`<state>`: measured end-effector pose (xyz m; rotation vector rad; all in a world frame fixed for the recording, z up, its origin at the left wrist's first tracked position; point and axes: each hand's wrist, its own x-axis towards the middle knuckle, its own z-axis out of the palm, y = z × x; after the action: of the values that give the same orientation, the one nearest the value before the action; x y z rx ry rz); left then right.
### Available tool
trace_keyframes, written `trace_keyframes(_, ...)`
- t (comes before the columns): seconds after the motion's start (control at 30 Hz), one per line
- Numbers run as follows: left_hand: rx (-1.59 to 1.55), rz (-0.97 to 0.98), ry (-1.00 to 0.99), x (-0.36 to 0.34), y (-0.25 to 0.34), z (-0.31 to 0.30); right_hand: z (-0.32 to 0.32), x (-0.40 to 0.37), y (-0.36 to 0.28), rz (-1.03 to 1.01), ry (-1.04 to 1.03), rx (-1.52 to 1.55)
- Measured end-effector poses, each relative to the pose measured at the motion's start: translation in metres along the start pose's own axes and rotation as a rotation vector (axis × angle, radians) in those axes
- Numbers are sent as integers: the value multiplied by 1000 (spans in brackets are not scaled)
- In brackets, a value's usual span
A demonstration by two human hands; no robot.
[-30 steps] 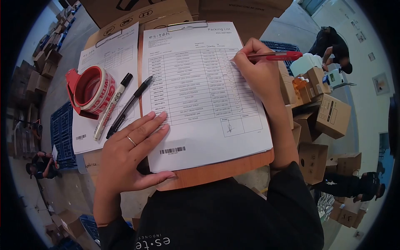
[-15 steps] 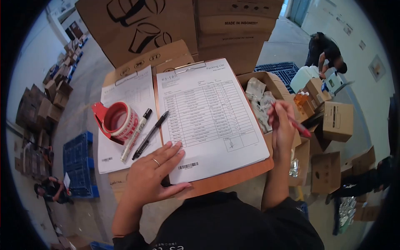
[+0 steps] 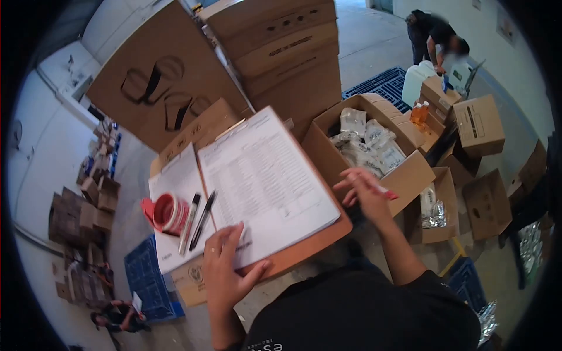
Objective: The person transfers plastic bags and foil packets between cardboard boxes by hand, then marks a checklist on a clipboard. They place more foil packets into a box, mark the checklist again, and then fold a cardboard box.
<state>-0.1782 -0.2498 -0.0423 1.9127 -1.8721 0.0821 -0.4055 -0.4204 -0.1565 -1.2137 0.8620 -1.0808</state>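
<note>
1. Red pen clamped in right hand fingers; long axis near level, blurred end pointing right, beyond the fingertips, over the carton.
2. Left hand fingers spread flat on the clipboard paper.

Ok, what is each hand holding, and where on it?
The right hand holds a red pen, one end poking out of the hand; the exact grip is blurred. The left hand holds nothing and lies flat on the packing list.
</note>
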Motion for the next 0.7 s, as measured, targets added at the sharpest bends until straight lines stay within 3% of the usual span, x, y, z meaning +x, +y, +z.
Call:
trace_keyframes(0.13, -256, -33, 164, -11, -23, 22, 7, 0, 47, 86, -281, 224)
trace_keyframes(0.2, -438, -104, 295, -21, -32, 29, 5, -3, 53, 222, -334, 201)
trace_keyframes(0.23, -336, -104, 316, -20, -33, 26, 1, -3, 54, 246, -348, 218)
trace_keyframes(0.33, -408, -211, 516, -27, -43, 29, -10, 5, 56, 347, -405, 245)
trace_keyframes(0.4, -277, -253, 528, -34, -49, 26, -19, 16, 65, 343, -562, 244)
trace_keyframes(0.53, -102, -359, 580, -40, -54, 21, -31, 44, 68, 407, -645, 223)
trace_keyframes(0.63, -16, -318, 523, -30, -50, 24, -25, 61, 64, 138, -669, 198)
trace_keyframes(0.67, 40, -262, 514, -28, -51, 25, -22, 65, 62, 147, -673, 209)
trace_keyframes(0.7, -39, -319, 530, -27, -47, 25, -20, 68, 57, 69, -651, 184)
